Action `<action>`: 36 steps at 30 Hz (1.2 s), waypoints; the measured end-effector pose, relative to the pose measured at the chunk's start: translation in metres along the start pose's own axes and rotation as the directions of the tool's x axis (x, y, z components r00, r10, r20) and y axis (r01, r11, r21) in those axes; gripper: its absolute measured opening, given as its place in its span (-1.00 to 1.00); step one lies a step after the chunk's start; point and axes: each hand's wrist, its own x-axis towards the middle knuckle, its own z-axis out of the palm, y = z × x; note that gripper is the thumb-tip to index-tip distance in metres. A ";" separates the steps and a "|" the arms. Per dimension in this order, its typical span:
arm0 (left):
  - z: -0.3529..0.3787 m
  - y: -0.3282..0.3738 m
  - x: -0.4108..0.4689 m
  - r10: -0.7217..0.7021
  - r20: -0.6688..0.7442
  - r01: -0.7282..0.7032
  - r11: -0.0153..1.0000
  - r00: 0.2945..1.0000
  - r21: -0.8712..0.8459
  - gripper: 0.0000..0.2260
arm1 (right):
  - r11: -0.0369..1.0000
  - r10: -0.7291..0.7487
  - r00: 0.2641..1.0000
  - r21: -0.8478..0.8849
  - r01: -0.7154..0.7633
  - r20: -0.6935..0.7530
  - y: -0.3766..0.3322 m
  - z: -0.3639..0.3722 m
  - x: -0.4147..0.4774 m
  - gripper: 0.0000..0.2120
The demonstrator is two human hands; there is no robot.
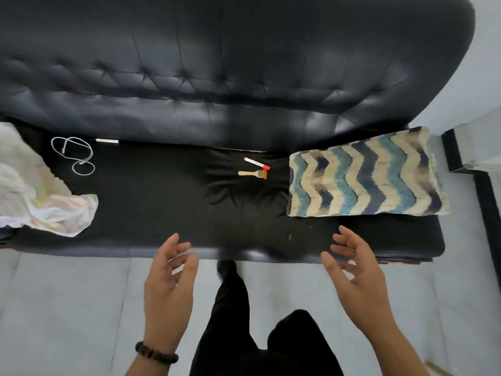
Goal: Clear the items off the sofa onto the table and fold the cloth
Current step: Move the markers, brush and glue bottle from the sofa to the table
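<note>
A black leather sofa fills the view. On its seat lie a red-capped white marker and a small wooden brush near the middle. At the back left lie a white string in loops and a thin white stick. A crumpled white cloth with faint colours is heaped at the left end. My left hand and my right hand hover in front of the seat's front edge, fingers spread, holding nothing.
A zigzag-patterned cushion in blue, navy and cream lies at the sofa's right end. Pale floor lies in front of the sofa, where my dark-trousered legs stand. A dark skirting strip runs along the right. No table is in view.
</note>
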 end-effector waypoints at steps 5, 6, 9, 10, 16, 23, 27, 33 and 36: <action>0.023 -0.008 0.105 -0.093 -0.065 0.096 0.994 0.994 0.045 -0.66 | 0.990 0.141 0.990 -0.018 -0.141 0.009 0.006 0.034 0.086 -0.50; 0.032 -0.016 0.125 -0.106 -0.072 0.110 0.992 0.992 0.058 -0.66 | 0.988 0.155 0.988 -0.028 -0.155 0.011 0.015 0.044 0.108 -0.50; 0.075 -0.059 0.182 -0.149 -0.108 0.157 0.985 0.983 0.068 -0.67 | 0.979 0.202 0.979 -0.019 -0.201 0.038 0.056 0.082 0.179 -0.53; 0.094 -0.079 0.201 -0.162 -0.118 0.169 0.984 0.980 0.057 -0.67 | 0.980 0.201 0.979 -0.003 -0.201 0.043 0.074 0.099 0.205 -0.54; 0.237 -0.207 0.332 -0.103 -0.087 0.107 0.994 0.991 0.038 -0.63 | 0.996 0.080 0.994 -0.054 -0.076 0.080 0.195 0.214 0.364 -0.56; 0.372 -0.311 0.461 0.279 0.203 -0.344 0.804 0.939 0.486 -0.52 | 0.914 -0.075 0.984 -0.382 0.134 0.164 0.296 0.314 0.504 -0.50; 0.391 -0.353 0.473 0.320 0.408 -0.515 0.426 0.855 0.744 -0.55 | 0.774 -0.091 0.970 -0.597 0.212 0.227 0.324 0.333 0.532 -0.56; 0.369 -0.339 0.452 0.256 0.403 -0.475 0.546 0.879 0.690 -0.78 | 0.811 -0.007 0.968 -0.565 0.153 0.252 0.312 0.320 0.515 -0.67; 0.341 -0.304 0.419 0.093 0.263 -0.233 0.786 0.960 0.573 -0.88 | 0.900 0.011 0.982 -0.430 0.073 0.189 0.291 0.295 0.478 -0.73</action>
